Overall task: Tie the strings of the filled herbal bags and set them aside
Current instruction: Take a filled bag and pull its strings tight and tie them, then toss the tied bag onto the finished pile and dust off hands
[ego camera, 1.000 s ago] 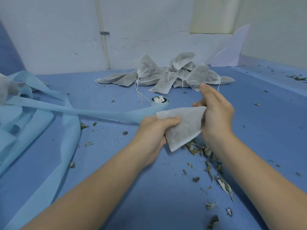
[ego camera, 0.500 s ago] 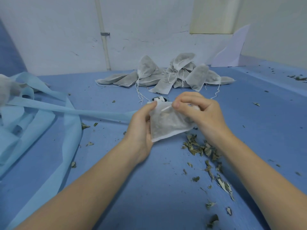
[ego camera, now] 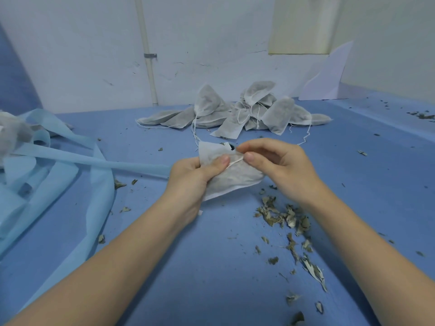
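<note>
A filled white herbal bag (ego camera: 237,177) is held over the blue table, just in front of me. My left hand (ego camera: 190,180) grips the bag near its top, thumb pressed on the fabric. My right hand (ego camera: 280,165) pinches the bag's thin white string (ego camera: 234,161) between thumb and forefinger, close to the left thumb. The bag's open flap (ego camera: 209,151) sticks up behind my left fingers. A pile of several filled bags (ego camera: 242,111) with loose strings lies at the back by the wall.
Loose dried herb leaves (ego camera: 287,217) are scattered on the blue table cover (ego camera: 211,267) to the right of my hands. Light blue fabric strips (ego camera: 58,165) sprawl across the left side. A white pipe (ego camera: 147,52) runs up the wall behind.
The bag has turned from a flat hold into a bunched grip in my left hand. My right hand came down from the bag's edge and now pinches the string.
</note>
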Demonstrator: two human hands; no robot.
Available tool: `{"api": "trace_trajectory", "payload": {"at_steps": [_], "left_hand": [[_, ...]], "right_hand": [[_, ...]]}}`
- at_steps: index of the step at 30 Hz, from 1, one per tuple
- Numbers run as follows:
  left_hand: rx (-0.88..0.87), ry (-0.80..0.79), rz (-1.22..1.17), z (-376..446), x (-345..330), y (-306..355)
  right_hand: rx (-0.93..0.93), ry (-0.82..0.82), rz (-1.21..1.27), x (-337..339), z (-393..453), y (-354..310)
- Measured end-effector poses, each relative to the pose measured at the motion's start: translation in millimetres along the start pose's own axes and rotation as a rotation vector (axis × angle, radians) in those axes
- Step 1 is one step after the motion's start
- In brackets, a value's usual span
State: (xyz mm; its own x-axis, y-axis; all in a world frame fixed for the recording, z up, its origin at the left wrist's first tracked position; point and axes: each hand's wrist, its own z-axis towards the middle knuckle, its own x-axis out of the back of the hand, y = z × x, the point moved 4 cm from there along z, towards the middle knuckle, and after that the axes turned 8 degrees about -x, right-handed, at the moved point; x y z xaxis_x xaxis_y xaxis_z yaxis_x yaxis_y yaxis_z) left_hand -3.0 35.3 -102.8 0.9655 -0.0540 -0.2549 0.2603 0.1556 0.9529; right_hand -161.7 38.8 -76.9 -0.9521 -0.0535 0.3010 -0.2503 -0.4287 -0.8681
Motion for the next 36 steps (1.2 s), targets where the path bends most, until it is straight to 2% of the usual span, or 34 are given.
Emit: {"api": "trace_trajectory", "payload": {"at_steps": [3, 7, 9, 11, 12, 15, 22, 31, 36], "left_hand": [[-0.077, 0.068, 0.114, 12, 2, 8], [-0.125, 0.270, 0.172, 35, 10, 19], [-0.119, 0.357, 0.152, 45, 16, 24], [-0.130, 0.395, 0.148, 55, 20, 27], [-0.141, 0.404, 0.155, 58, 21, 28], [-0.159, 0.417, 0.182, 67, 20, 30], [-0.150, 0.374, 0.257, 82, 7, 32], [-0.208, 0.347, 0.517, 86, -16, 22], [-0.243, 0.309, 0.632, 84, -38, 9]], "right_hand": [[-0.062, -0.005, 0.014, -2, 16, 7], [-0.331, 0.107, 0.217, 6, 41, 32], [-0.400, 0.101, -0.030, 7, 49, 48], [-0.421, -0.008, -0.326, 3, 54, 60], [-0.421, -0.063, -0.386, 0, 57, 64], [-0.401, -0.141, -0.358, -9, 68, 67], [-0.352, -0.192, -0.349, -22, 87, 70], [-0.301, -0.016, -0.495, -8, 79, 78], [-0.292, 0.052, -0.439, 0, 73, 74]]}}
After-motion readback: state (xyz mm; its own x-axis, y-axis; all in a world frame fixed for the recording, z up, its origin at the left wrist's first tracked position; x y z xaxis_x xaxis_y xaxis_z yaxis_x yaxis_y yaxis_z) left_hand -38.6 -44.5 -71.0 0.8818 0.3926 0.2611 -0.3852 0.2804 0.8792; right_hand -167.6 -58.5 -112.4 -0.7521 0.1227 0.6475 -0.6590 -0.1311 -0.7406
